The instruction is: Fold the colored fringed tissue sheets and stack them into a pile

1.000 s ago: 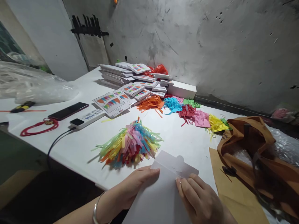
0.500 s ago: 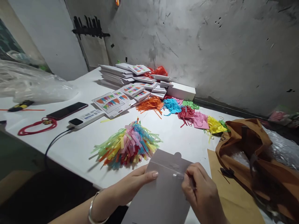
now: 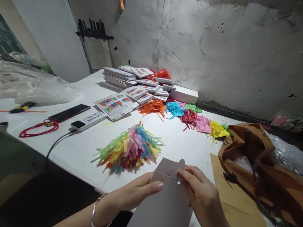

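Note:
Low in the view, a flat, plain grey-white cardboard box (image 3: pixel 163 201) with a creased top flap and a small round tab is tilted towards me. My left hand (image 3: pixel 142 190), a silver bangle on its wrist, clasps the box's left edge, thumb across the face. At the upper right of the box, my right hand (image 3: pixel 201 189) has its fingertips against the flap just below the tab, closed on that edge; its thumb is largely hidden. Beyond the box lies a multicoloured bundle of tissue-paper tassels (image 3: pixel 132 146) on the white table (image 3: pixel 111 183).
Fringed paper bundles (image 3: pixel 175 108) in several colours line the table's back, beside printed flat packs (image 3: pixel 118 77) and a white box (image 3: pixel 184 94). A phone (image 3: pixel 69 113) and a cabled white device (image 3: pixel 88 121) lie left. At right stands a brown bag (image 3: pixel 248 142).
My right hand has shifted slightly up and left, from a pinch at the right edge with clear tape showing to fingertips on the flap. The box has slid slightly down in view.

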Motion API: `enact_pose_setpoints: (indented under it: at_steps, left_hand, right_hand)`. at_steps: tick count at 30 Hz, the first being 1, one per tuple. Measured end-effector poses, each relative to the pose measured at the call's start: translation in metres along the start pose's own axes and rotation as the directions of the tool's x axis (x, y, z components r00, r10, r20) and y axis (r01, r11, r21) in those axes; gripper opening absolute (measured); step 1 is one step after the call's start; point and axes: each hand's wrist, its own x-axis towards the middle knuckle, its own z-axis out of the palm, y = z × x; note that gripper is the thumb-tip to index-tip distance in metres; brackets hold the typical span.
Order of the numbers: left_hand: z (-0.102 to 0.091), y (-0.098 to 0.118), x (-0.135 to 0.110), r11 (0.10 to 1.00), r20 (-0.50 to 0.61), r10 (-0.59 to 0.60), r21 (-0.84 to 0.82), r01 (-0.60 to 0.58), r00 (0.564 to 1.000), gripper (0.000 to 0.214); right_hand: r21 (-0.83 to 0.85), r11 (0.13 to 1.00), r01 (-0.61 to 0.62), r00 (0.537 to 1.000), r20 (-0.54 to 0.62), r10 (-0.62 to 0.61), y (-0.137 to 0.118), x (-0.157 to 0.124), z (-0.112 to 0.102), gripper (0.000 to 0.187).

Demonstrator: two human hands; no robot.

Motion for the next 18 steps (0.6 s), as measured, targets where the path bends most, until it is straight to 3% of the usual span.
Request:
enact_pose_setpoints:
  at_steps: [5, 10, 12, 13, 14, 16, 17, 18]
  left_hand:
    - [0.004, 0.008, -0.002, 0.98, -0.012, 0.038, 0.195, -0.035, 0.999, 0.036]
    - [0.003, 0.003, -0.004, 0.992, -0.029, 0.019, 0.122, -0.015, 0.999, 0.038]
    - [-0.003, -0.005, -0.002, 0.999, -0.101, -0.024, -0.05, 0.019, 0.995, 0.038]
    - [-0.007, -0.011, 0.001, 0.988, -0.148, -0.049, -0.154, 0.026, 0.988, 0.039]
    - [-0.011, -0.018, 0.004, 0.969, -0.192, -0.067, -0.247, 0.017, 0.979, 0.039]
    - [-0.017, -0.035, 0.014, 0.932, -0.259, -0.068, -0.36, -0.031, 0.964, 0.036]
    - [-0.018, -0.043, 0.019, 0.922, -0.278, -0.048, -0.382, -0.065, 0.959, 0.032]
    - [-0.019, -0.051, 0.024, 0.914, -0.294, -0.03, -0.395, -0.093, 0.955, 0.03]
  right_hand:
    - [-0.069, 0.997, 0.037, 0.998, 0.062, -0.033, -0.001, 0.001, 0.005, 0.02]
    - [-0.046, 0.998, 0.038, 0.995, 0.09, -0.034, -0.001, 0.002, 0.006, 0.016]
    - [0.052, 0.999, -0.017, 0.999, 0.045, 0.015, 0.001, 0.001, 0.001, 0.014]
    - [0.137, 0.988, -0.072, 0.997, -0.032, 0.077, 0.001, 0.0, -0.001, 0.012]
    - [0.246, 0.961, -0.129, 0.977, -0.132, 0.165, 0.001, 0.0, -0.003, 0.01]
    - [0.469, 0.862, -0.193, 0.893, -0.28, 0.352, -0.004, 0.002, -0.003, 0.009]
    - [0.552, 0.813, -0.185, 0.873, -0.288, 0.393, -0.009, 0.006, -0.001, 0.01]
    - [0.607, 0.778, -0.163, 0.889, -0.252, 0.383, -0.017, 0.011, 0.004, 0.01]
